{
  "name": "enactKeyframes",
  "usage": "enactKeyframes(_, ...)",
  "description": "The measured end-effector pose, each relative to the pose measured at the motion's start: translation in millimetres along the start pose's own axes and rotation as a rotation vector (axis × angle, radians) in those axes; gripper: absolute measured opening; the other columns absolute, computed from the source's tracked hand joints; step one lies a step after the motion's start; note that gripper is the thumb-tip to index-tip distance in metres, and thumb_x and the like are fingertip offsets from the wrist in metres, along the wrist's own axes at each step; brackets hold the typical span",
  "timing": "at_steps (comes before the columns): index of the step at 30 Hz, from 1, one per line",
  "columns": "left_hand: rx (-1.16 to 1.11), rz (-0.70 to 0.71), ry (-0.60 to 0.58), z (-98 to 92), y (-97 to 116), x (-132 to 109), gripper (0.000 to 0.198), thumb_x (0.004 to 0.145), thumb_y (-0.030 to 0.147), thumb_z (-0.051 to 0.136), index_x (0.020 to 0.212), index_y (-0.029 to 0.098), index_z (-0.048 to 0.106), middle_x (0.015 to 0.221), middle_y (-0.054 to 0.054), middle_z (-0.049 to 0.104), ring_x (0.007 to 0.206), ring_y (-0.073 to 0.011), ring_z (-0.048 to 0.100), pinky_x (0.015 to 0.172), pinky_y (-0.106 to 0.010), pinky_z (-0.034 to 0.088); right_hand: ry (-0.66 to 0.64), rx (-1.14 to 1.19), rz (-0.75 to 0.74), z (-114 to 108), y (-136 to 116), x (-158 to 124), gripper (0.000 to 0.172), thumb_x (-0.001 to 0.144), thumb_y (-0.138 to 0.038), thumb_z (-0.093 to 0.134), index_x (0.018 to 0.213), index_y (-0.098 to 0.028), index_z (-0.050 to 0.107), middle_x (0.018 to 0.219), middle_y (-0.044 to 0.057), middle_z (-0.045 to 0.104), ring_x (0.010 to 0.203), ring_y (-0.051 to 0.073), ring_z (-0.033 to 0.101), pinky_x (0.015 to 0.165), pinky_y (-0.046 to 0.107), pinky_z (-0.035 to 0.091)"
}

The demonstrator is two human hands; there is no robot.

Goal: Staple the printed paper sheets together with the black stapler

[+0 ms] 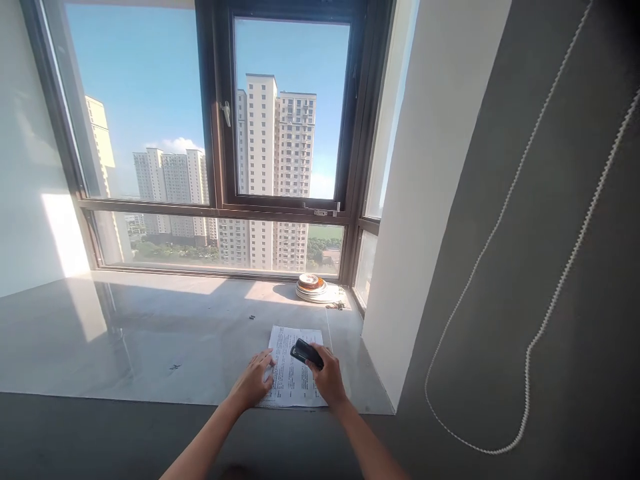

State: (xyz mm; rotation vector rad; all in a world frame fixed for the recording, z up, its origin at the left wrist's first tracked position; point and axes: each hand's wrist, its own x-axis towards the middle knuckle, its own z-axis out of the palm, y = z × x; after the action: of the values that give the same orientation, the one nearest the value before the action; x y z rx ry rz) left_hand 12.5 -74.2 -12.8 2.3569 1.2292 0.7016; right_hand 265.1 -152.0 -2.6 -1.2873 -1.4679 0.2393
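Observation:
A printed sheet of paper [290, 380], perhaps a stack, lies flat near the front edge of the windowsill. My right hand [329, 377] is wrapped round a black stapler [306, 352], holding it over the right part of the sheet. Whether the stapler touches the paper I cannot tell. At the left edge of the sheet rests my left hand [255, 380], its fingers apart and reaching onto the paper, with nothing held in them.
Rolls of tape [311, 288] are stacked by the window corner, with small dark bits beside them. Tiny dark pieces [253, 317] lie beyond the paper, and more dark bits [174, 367] to the left. A white bead chain [525, 373] hangs at the right, by the wall.

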Motion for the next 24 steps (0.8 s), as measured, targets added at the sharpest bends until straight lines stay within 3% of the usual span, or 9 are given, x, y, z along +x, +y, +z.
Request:
enactKeyframes(5, -0.013, 0.075, 0.007, 2.6, -7, -1, 0.023, 0.081, 0.018, 0.059, 0.102, 0.021, 0.068, 0.159, -0.013, 0.052, 0.155, -0.0347, 0.036, 0.13, -0.058, 0.022, -0.116, 0.07, 0.114, 15, -7, 8, 0.04, 0.085, -0.042, 0.072, 0.121, -0.025, 0.077, 0.12, 0.01, 0.076, 0.115, 0.034, 0.069, 0.105, 0.048, 0.053)
enactKeyframes(8, -0.074, 0.099, 0.034, 4.6, -8, 1, 0.023, 0.084, 0.019, 0.057, 0.104, 0.021, 0.067, 0.156, -0.014, 0.055, 0.152, -0.034, 0.042, 0.126, -0.055, 0.034, -0.181, 0.141, 0.172, 15, -1, 14, 0.049, 0.086, -0.057, 0.07, 0.121, -0.023, 0.078, 0.12, 0.01, 0.077, 0.115, 0.035, 0.069, 0.106, 0.048, 0.052)
enactKeyframes(12, -0.214, 0.107, 0.168, 18.0, -7, 14, 0.031, 0.082, 0.02, 0.054, 0.11, 0.023, 0.068, 0.142, -0.014, 0.066, 0.14, -0.0329, 0.057, 0.119, -0.052, 0.044, -0.163, 0.251, 0.231, 16, 13, 19, 0.067, 0.097, -0.073, 0.04, 0.115, -0.021, 0.078, 0.118, 0.012, 0.077, 0.113, 0.033, 0.07, 0.105, 0.048, 0.051)
enactKeyframes(15, -0.392, 0.036, 0.261, 33.2, -7, 30, 0.041, 0.078, 0.025, 0.057, 0.117, 0.02, 0.068, 0.134, -0.016, 0.07, 0.131, -0.033, 0.064, 0.112, -0.048, 0.052, -0.125, 0.232, 0.264, 19, 25, 21, 0.068, 0.096, -0.073, 0.034, 0.115, -0.023, 0.075, 0.114, 0.011, 0.078, 0.11, 0.032, 0.07, 0.101, 0.047, 0.052)
enactKeyframes(18, -0.542, -0.091, 0.266, 43.9, -10, 42, 0.051, 0.072, 0.03, 0.063, 0.121, 0.017, 0.067, 0.132, -0.018, 0.071, 0.128, -0.0341, 0.066, 0.109, -0.045, 0.054, -0.104, 0.21, 0.242, 23, 33, 22, 0.061, 0.096, -0.069, 0.035, 0.11, -0.024, 0.072, 0.107, 0.01, 0.078, 0.104, 0.03, 0.071, 0.097, 0.044, 0.053)
enactKeyframes(24, -0.69, -0.186, 0.218, 41.4, -18, 46, 0.056, 0.064, 0.033, 0.069, 0.118, 0.018, 0.069, 0.135, -0.02, 0.071, 0.134, -0.035, 0.062, 0.112, -0.043, 0.052, -0.093, 0.207, 0.185, 25, 32, 23, 0.053, 0.097, -0.063, 0.032, 0.103, -0.024, 0.068, 0.1, 0.01, 0.077, 0.098, 0.029, 0.073, 0.091, 0.042, 0.055)
